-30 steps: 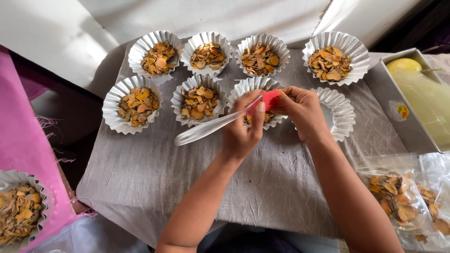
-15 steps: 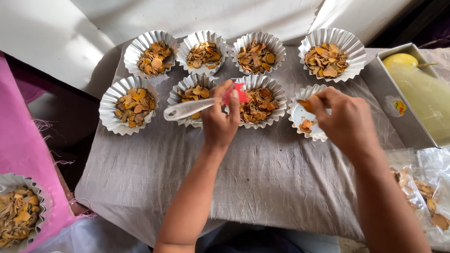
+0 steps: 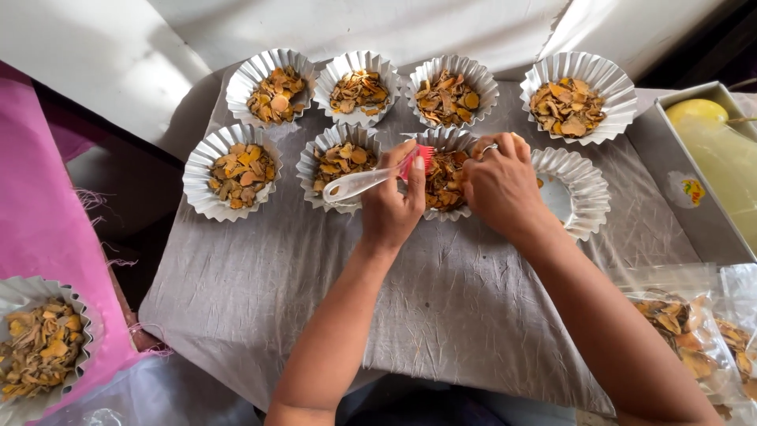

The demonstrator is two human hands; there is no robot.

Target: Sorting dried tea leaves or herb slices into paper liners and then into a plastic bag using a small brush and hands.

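Left hand (image 3: 390,207) is gripping a white-handled brush (image 3: 364,181) with red bristles, fingers clenched around the neck just behind the bristle head; the handle is pointing left, lying over the second cup of the front row. The red bristles are sitting at the left rim of the third front cup (image 3: 446,175), a fluted white paper cup filled with dried yellow-orange slices.

Right hand (image 3: 498,185) is hovering over the right side of that same cup, fingers curled inward and pinched together at its contents; whether anything is being held between the fingertips cannot be told. A ring is showing on one finger.

Just right of this hand, an almost empty fluted cup (image 3: 579,189) is lying on the surface, its bare bottom showing.

Other filled cups: four in the back row (image 3: 276,87), and two more at front left (image 3: 233,170). All are resting on a wrinkled grey cloth (image 3: 441,315) covering the surface.

At far right, a metal tray (image 3: 678,205) is holding a yellowish mass. Lower right, a clear plastic bag (image 3: 686,339) of the same dried slices. Lower left, on pink cloth (image 3: 47,237), another filled cup (image 3: 39,347), well apart from the hands.
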